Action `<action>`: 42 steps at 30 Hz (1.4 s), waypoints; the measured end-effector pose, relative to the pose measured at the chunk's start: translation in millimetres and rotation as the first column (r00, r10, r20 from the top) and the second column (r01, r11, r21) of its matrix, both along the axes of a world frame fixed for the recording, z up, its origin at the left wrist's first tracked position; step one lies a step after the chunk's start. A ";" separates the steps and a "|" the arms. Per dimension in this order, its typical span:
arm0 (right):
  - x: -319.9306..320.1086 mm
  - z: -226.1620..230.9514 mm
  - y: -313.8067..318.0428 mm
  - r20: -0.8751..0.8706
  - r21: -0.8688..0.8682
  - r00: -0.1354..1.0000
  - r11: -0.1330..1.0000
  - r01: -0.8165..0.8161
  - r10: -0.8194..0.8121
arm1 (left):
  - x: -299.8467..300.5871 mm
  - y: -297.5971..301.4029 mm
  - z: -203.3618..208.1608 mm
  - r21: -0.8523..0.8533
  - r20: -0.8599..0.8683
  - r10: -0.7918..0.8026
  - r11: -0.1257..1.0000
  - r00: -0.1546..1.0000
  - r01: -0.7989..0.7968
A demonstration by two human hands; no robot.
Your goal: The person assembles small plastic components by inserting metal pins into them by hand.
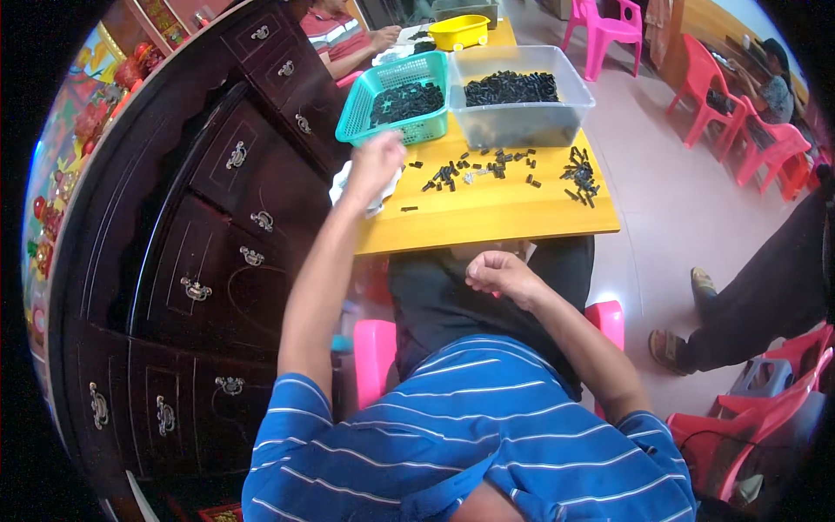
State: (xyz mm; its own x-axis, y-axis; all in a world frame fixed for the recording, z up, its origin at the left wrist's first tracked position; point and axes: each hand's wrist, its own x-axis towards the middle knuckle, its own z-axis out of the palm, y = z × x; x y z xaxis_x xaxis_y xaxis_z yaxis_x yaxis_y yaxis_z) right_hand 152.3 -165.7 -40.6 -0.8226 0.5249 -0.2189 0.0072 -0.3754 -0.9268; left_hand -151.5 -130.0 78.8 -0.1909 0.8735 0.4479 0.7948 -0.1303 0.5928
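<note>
My left hand point(378, 163) is raised over the left edge of the yellow table, close to the front of a teal plastic basket point(426, 129). Its fingers are curled closed; whatever they may hold is hidden. A crumpled white bag or cloth point(380, 204) lies partly beneath it. Over my lap, just short of the table's front edge, my right hand point(504, 277) is closed with fingers bent inward, and its contents cannot be seen. Small black cylindrical parts point(448, 174) are scattered mid-table, with a looser heap point(581, 178) at the right edge. Black parts point(407, 102) also fill the basket's bottom.
Beside the basket stands a clear plastic bin point(513, 130) of black parts. A yellow basin point(459, 32) sits farther back, near another person's hands point(384, 38). Dark wooden drawers point(209, 235) line the left. Pink chairs point(603, 39) and a standing person's legs point(748, 278) are right.
</note>
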 end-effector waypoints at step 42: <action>112.7 377.4 -67.8 -0.726 0.685 0.676 -0.216 0.696 -0.124 | 120.0 -131.3 46.0 0.240 0.905 -0.405 0.742 0.133 0.626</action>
